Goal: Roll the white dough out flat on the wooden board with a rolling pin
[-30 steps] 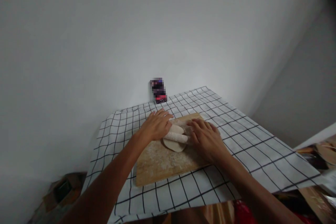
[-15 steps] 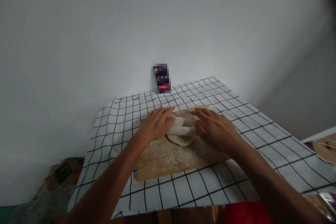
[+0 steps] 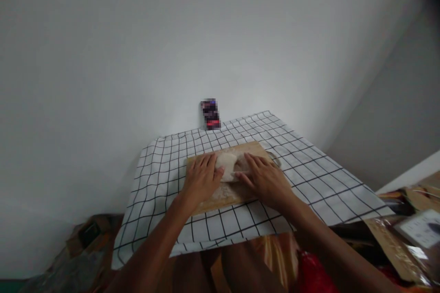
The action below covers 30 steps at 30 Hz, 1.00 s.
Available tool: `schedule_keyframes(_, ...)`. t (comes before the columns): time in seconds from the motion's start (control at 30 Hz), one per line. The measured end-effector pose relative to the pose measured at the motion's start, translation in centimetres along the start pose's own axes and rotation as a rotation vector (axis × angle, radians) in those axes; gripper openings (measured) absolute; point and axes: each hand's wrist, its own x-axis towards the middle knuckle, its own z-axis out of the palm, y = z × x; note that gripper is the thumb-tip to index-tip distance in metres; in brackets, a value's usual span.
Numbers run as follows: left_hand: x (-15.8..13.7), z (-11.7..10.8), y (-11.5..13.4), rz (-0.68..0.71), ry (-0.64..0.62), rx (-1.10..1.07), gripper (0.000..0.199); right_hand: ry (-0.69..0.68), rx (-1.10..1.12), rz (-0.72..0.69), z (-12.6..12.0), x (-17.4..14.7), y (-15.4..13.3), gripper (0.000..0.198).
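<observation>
A pale, flattened piece of dough point(image 3: 226, 166) lies on a floured wooden board point(image 3: 220, 199). My left hand point(image 3: 203, 176) is spread flat at the dough's left side, its thumb touching the edge. On the other side my right hand point(image 3: 266, 177) reaches over the board with fingers stretched out and thumb pointing at the dough. Beneath the palms, the whitish rolling pin is almost wholly hidden; at most a short pale stretch shows by the right thumb.
A white cloth with black checks point(image 3: 309, 169) covers the table. A phone-like object with a blurred screen point(image 3: 211, 114) leans on the wall behind. Cardboard boxes point(image 3: 90, 234) stand low at left. Packages and a white box point(image 3: 421, 229) lie at lower right.
Both hands have come nearer to me over the board, and the rolling pin that showed between them is now mostly covered. My view has also shifted, showing more of the lower right.
</observation>
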Motion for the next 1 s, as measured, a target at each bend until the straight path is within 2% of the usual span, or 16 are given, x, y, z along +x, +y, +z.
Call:
schedule_keyframes(0.17, -2.3, 0.2, 0.3, -0.021, -0.017, -0.017, 0.06, 0.033, -0.021, 0.005, 0.1, -2.1, -1.0, 0.056)
schedule_keyframes(0.3, -2.4, -1.2, -0.1, -0.076, -0.179, -0.181, 0.069, 0.079, 0.008, 0.014, 0.5, -3.3, -1.3, 0.044)
schedule_keyframes(0.37, -1.6, -2.3, -0.4, -0.092, -0.223, -0.268, 0.069, 0.095, 0.031, 0.017, 0.5, -3.5, -1.3, 0.042)
schedule_keyframes(0.47, 0.3, -3.3, -0.6, -0.065, -0.172, -0.306, 0.056, 0.115, 0.078, 0.009, 0.0, -3.7, -1.4, 0.043)
schedule_keyframes(0.63, 3.8, -2.9, 0.3, 0.007, -0.151, -0.313, 0.048, 0.113, 0.139, -0.016, -1.6, -4.3, -0.7, 0.046)
schedule_keyframes(0.77, 5.6, -2.5, 0.7, 0.061, -0.18, -0.333, 0.052, 0.04, 0.125, 0.047, -2.4, -3.9, 2.0, 0.045)
schedule_keyframes(0.87, 6.3, -3.2, 0.3, 0.078, -0.243, -0.363, 0.049, -0.024, 0.093, 0.069, -3.2, -2.7, 4.0, 0.048)
schedule_keyframes(1.0, 6.0, -4.3, 0.0, 0.073, -0.285, -0.387, 0.039, -0.119, 0.095, 0.043, -3.7, -0.3, 4.6, 0.049)
